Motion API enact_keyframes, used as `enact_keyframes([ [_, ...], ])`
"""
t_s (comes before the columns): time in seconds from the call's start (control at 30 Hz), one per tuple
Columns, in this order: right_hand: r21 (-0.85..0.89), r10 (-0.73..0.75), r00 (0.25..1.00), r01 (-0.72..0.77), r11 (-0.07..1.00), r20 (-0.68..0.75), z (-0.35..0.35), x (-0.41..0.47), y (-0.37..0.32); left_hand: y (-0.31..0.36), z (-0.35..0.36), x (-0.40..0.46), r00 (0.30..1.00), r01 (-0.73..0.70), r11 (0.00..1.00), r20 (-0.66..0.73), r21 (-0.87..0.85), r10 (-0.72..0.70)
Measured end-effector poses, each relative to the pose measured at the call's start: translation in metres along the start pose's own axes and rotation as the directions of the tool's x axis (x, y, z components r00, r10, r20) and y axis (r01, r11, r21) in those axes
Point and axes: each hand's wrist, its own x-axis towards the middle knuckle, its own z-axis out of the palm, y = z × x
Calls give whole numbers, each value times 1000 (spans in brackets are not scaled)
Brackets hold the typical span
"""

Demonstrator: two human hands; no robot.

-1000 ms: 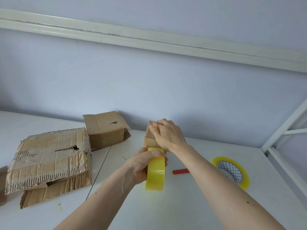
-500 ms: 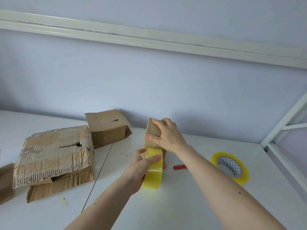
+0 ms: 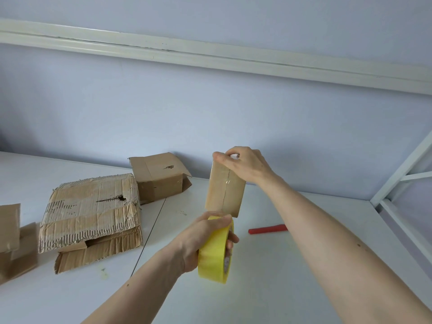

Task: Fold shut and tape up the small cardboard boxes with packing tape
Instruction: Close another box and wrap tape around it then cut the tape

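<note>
**Taping the seam of the held box: strip being drawn off the roll**

We hold the small cardboard box (image 3: pixel 225 187) up above the white table (image 3: pixel 292 265) with our right hand (image 3: pixel 246 166), which grips its top edge, thumb on the near face and fingers curled over the far side. The closed seam faces us and runs top to bottom; a glossy band over it looks like clear tape already laid along the face, though we cannot tell where it ends.

Our left hand (image 3: pixel 201 239) is closed round the yellow tape roll (image 3: pixel 216 251), thumb on top, fingertips through the core. The roll sits just under the box's lower edge, touching or nearly so.

Judgement for this step: keep the strip taut and centred on the seam, then carry it round the bottom edge onto the next face before cutting. The right hand should hold the box steady so the pull does not twist it. A slack strip would likely wrinkle or wander off the seam.

The red tool (image 3: pixel 267 229), possibly a cutter, lies on the table near the right forearm. Another small box (image 3: pixel 159 177), one flap open, sits by the wall, beside a large torn carton (image 3: pixel 91 211).
</note>
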Motion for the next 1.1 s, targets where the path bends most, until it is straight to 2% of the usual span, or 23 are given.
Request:
enact_keyframes([
  [0.1, 43, 63, 988, -70, 997, 139, -3, 4, -5, -2, -6, 3, 992, 128, 991, 4, 34, -129],
  [0.3, 86, 259, 905, -304, 949, 336, 15, 8, 6, -13, -10, 9, 992, 121, 992, -15, -30, -121],
  [0.5, 82, 324, 856, -386, 919, 402, 28, 18, 14, -13, -9, 15, 991, 108, 993, -72, -45, -111],
  [0.7, 57, 370, 816, -438, 897, 445, 41, 29, 27, -11, -10, 29, 977, 183, 983, -107, -8, -183],
  [0.77, 72, 381, 815, -454, 888, 437, 44, 31, 32, -8, -10, 35, 970, 220, 975, -109, 17, -217],
  [0.83, 54, 359, 850, -410, 911, 386, 47, 32, 36, -6, -9, 41, 960, 256, 965, -129, 60, -246],
  [0.97, -132, 260, 952, -241, 962, 163, 56, 30, 38, 0, -6, 53, 946, 294, 953, -169, 78, -278],
  [1.03, -222, 199, 978, -179, 958, 70, 62, 28, 35, 2, -5, 56, 940, 311, 948, -172, 70, -295],
  [1.1, -281, 162, 986, -145, 949, 38, 67, 29, 31, 2, -5, 58, 939, 313, 948, -170, 60, -299],
])
